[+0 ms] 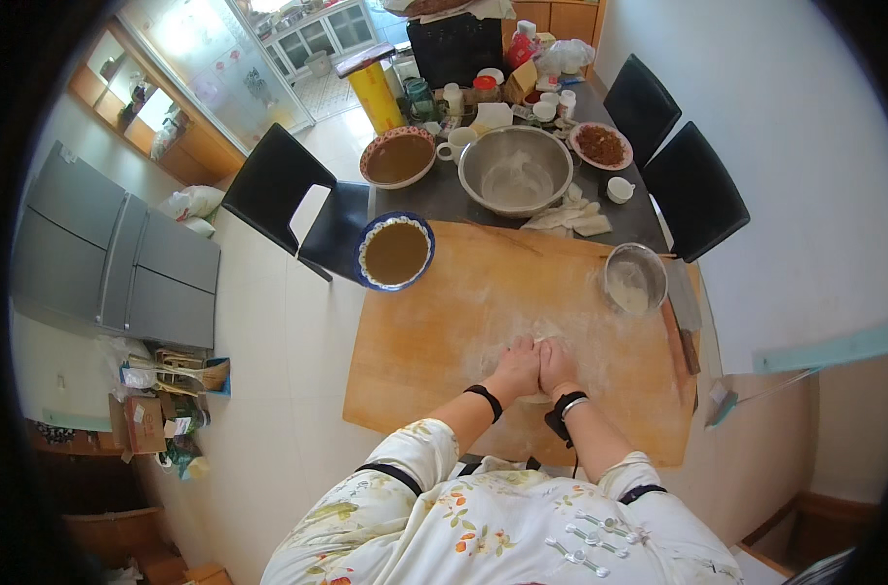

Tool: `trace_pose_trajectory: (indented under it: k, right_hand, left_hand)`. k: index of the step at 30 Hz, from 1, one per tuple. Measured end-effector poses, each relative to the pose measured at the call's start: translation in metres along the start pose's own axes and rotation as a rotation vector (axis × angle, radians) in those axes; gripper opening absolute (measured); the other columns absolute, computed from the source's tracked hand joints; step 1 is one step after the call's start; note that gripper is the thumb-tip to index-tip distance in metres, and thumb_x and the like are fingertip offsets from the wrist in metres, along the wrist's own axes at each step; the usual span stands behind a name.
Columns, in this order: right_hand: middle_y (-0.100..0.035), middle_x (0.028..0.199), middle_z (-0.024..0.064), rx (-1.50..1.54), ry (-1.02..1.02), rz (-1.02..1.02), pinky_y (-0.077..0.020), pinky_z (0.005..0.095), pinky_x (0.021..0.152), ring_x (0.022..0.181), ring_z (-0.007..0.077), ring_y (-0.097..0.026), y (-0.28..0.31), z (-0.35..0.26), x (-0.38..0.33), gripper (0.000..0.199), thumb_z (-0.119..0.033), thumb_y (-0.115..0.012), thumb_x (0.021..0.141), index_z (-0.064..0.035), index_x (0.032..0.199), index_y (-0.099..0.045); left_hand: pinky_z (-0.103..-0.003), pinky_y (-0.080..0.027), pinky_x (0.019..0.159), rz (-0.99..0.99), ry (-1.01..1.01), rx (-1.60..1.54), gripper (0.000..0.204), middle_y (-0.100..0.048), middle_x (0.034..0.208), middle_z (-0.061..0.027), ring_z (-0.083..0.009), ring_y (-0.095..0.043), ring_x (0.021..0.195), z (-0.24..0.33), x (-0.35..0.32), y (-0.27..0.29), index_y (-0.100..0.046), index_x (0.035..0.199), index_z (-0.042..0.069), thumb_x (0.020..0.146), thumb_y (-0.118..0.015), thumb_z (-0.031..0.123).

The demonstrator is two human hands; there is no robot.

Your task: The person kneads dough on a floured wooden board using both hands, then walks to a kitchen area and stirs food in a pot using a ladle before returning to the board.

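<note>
My left hand and my right hand press side by side on pale dough, with fingers curled over it. Most of the dough is hidden under them; only a little shows near the wrists. Beneath it lies a large wooden board, dusted with white flour around my hands. Farther off, toward the board's right edge, stands a small metal bowl with some pale flour inside.
A rolling pin and a cleaver lie along the board's right edge. Beyond the board are a large steel basin, a blue-rimmed bowl of brown liquid, a patterned bowl and a plate of reddish-brown food. Black chairs flank the table.
</note>
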State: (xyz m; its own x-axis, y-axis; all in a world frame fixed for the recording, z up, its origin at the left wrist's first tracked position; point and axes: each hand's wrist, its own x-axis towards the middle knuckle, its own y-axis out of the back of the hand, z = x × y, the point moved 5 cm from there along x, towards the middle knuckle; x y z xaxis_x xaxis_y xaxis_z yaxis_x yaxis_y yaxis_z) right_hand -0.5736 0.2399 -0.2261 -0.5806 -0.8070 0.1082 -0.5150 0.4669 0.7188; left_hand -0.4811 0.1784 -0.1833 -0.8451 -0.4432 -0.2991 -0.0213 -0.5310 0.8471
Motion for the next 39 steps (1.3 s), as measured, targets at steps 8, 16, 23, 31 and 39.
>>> trace_pose_trajectory:
  k: [8, 16, 23, 31, 39]
  right_hand:
    - [-0.067, 0.102, 0.0204, 0.105, 0.025, -0.033, -0.0487, 0.0512, 0.087, 0.097, 0.0394, -0.063, -0.015, -0.050, -0.088, 0.024, -0.026, -0.056, 0.093, -0.0067, 0.102, -0.066]
    - [-0.068, 0.098, 0.0212, -0.078, -0.222, -0.089, -0.0488, 0.0542, 0.079, 0.094, 0.0448, -0.061, -0.005, -0.037, -0.015, 0.032, -0.031, -0.047, 0.098, -0.0074, 0.105, -0.067]
    - [-0.061, 0.091, 0.0168, 0.203, 0.177, 0.085, -0.0474, 0.0477, 0.080, 0.086, 0.0398, -0.057, 0.019, -0.097, -0.079, 0.015, -0.020, -0.059, 0.088, -0.0075, 0.094, -0.063]
    - [-0.068, 0.103, 0.0157, -0.379, 0.429, 0.017, -0.0492, 0.0512, 0.084, 0.098, 0.0343, -0.063, -0.036, -0.072, -0.055, 0.027, -0.029, -0.056, 0.088, -0.0133, 0.107, -0.068]
    - [-0.066, 0.095, 0.0183, 0.359, -0.252, -0.200, -0.0494, 0.0500, 0.080, 0.093, 0.0409, -0.061, -0.006, -0.055, -0.039, 0.029, -0.034, -0.057, 0.091, -0.0078, 0.096, -0.068]
  left_hand:
    - [-0.056, -0.044, 0.098, 0.198, -0.010, -0.253, 0.061, -0.054, 0.121, -0.0191, -0.0390, -0.050, 0.118, -0.030, -0.092, -0.056, -0.052, 0.130, 0.007, 0.075, -0.073, 0.026]
    - [-0.046, -0.049, 0.093, 0.050, 0.003, 0.071, 0.046, -0.062, 0.112, -0.0161, -0.0351, -0.058, 0.111, -0.020, -0.016, 0.002, -0.054, 0.123, 0.003, 0.084, -0.066, 0.025]
    - [-0.050, -0.045, 0.096, 0.240, -0.072, -0.227, 0.064, -0.062, 0.114, -0.0162, -0.0381, -0.053, 0.118, -0.020, -0.110, -0.016, -0.058, 0.123, 0.006, 0.067, -0.080, 0.030]
    - [-0.050, -0.048, 0.089, -0.048, 0.058, -0.188, 0.024, -0.058, 0.119, -0.0202, -0.0373, -0.058, 0.106, -0.067, -0.060, -0.036, -0.064, 0.109, 0.009, 0.093, -0.052, 0.022]
    - [-0.046, -0.050, 0.086, 0.164, -0.006, -0.144, 0.064, -0.056, 0.122, -0.0198, -0.0408, -0.058, 0.108, -0.040, -0.077, -0.019, -0.055, 0.127, 0.009, 0.072, -0.080, 0.029]
